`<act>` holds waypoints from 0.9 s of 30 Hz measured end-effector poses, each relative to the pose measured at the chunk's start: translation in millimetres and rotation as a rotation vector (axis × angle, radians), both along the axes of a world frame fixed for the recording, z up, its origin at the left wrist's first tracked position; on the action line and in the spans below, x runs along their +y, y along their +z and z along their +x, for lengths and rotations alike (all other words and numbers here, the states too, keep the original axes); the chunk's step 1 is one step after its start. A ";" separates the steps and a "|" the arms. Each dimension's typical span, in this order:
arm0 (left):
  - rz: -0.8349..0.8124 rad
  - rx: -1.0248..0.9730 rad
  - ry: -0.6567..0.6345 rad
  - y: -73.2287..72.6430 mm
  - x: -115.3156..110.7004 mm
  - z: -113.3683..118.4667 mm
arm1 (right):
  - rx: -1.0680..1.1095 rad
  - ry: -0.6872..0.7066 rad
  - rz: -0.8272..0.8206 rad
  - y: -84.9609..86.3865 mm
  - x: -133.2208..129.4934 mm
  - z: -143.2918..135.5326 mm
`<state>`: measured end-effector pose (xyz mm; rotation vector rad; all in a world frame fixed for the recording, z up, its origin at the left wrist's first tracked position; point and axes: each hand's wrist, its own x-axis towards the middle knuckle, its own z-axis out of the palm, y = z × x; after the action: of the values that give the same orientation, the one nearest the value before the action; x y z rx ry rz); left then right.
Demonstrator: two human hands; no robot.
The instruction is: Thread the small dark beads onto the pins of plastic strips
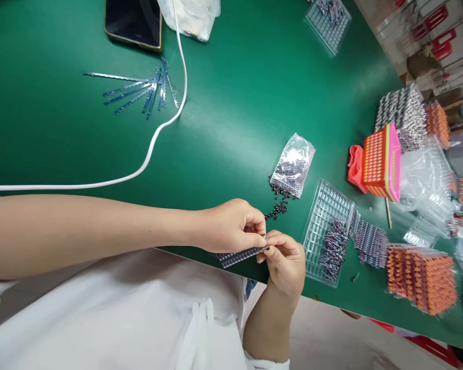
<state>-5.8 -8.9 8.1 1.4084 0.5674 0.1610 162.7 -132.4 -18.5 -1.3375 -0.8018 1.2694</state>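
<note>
My left hand (235,226) reaches in from the left, its thumb and fingers closed on a dark ribbed strip (241,257) near the table's front edge. At the strip's right end, my right hand (285,259) pinches with thumb and forefinger, touching the tip of the strip; any small part between them is too small to make out. Just beyond the hands lie loose small black beads (278,207), spilled by the mouth of a clear plastic bag (293,164). Right of my right hand, a clear compartment tray (316,231) bears a heap of thin dark pieces (335,249).
A white cable (150,149) curves across the green table (231,103). Blue metallic strips (139,92) and a phone (133,23) lie at upper left. To the right are an orange basket (375,162), orange stacked pieces (420,277) and bundled dark pieces (370,244).
</note>
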 end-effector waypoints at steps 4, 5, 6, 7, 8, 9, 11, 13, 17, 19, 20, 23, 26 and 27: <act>0.002 0.019 -0.010 -0.3 -0.1 0.3 | 0.010 0.006 0.010 -0.3 0.2 -0.5; 0.001 0.021 -0.011 -0.6 -0.1 0.3 | 0.013 0.007 0.014 -0.5 0.2 -0.6; 0.001 0.022 -0.012 -0.9 -0.2 0.3 | 0.016 0.007 0.018 -0.8 0.1 -0.6; 0.004 0.020 -0.012 -1.4 -0.2 0.3 | 0.018 0.008 0.020 -1.0 0.0 -0.6; 0.010 0.017 -0.010 -1.8 -0.2 0.3 | 0.021 0.009 0.020 -1.3 -0.1 -0.5; 0.017 0.012 -0.009 -2.3 -0.2 0.2 | 0.022 0.010 0.017 -1.5 -0.2 -0.5; 0.022 0.005 -0.017 -3.1 -0.3 0.0 | 0.026 0.013 0.006 -1.7 -0.3 -0.3; 0.023 0.000 -0.027 -3.7 -0.5 -0.3 | 0.035 0.021 -0.002 -1.7 -0.1 0.1; 0.028 -0.009 -0.029 -5.1 -0.8 -0.5 | 0.061 0.046 -0.002 -1.6 0.6 0.7; 0.038 -0.014 -0.030 -6.2 -0.9 -0.5 | 0.061 0.043 -0.012 -1.4 0.9 0.7; 0.045 -0.017 -0.032 -6.9 -0.9 -0.5 | 0.061 0.040 -0.018 -1.4 1.0 0.7; 0.070 -0.028 -0.043 -8.3 -0.8 -0.4 | 0.070 0.044 -0.031 -1.1 1.1 1.0; 0.096 -0.036 -0.054 -8.4 -0.8 -0.7 | 0.081 0.060 -0.045 -1.1 1.1 1.9; 0.103 -0.036 -0.055 -8.2 -0.8 -0.8 | 0.085 0.064 -0.048 -1.2 1.0 2.2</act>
<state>-6.6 -9.7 0.0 1.5169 0.4957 0.1738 164.9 -131.4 -19.7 -1.2957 -0.7649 1.3942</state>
